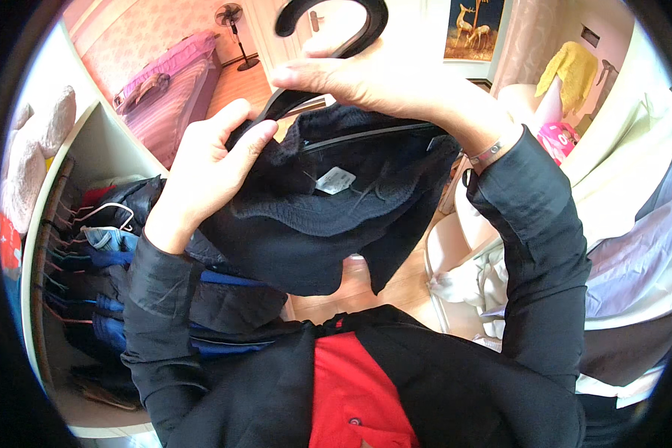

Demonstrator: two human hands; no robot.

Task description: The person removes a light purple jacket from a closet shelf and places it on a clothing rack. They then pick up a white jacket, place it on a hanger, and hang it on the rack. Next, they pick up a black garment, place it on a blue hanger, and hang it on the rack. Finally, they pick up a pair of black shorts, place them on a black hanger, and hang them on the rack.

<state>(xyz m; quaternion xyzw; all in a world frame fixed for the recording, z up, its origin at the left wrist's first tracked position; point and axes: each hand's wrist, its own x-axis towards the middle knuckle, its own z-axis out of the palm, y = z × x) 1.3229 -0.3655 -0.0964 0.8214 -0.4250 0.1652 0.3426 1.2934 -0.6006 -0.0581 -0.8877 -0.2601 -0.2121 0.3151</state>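
A black hanger [367, 22] with a wide curved hook is held up in front of me, at the top of the view. My right hand [373, 78] grips it just below the hook. Lower and to the left, my left hand [213, 168] pinches one arm of the hanger between thumb and fingers. Below my hands hang black trousers [299, 254], with a gathered waistband, a drawstring and a white label [335, 181] showing inside. A hanger bar runs across the waist opening. How the trousers are fixed to the hanger is partly hidden.
To my left stands an open wardrobe [89, 134] with dark and blue clothes on several hangers. White and lilac clothes [635, 254] pile up on the right, beside a pale chair [449, 243]. Farther off are a bed [175, 93], a standing fan [235, 33] and a yellow cloth [573, 75].
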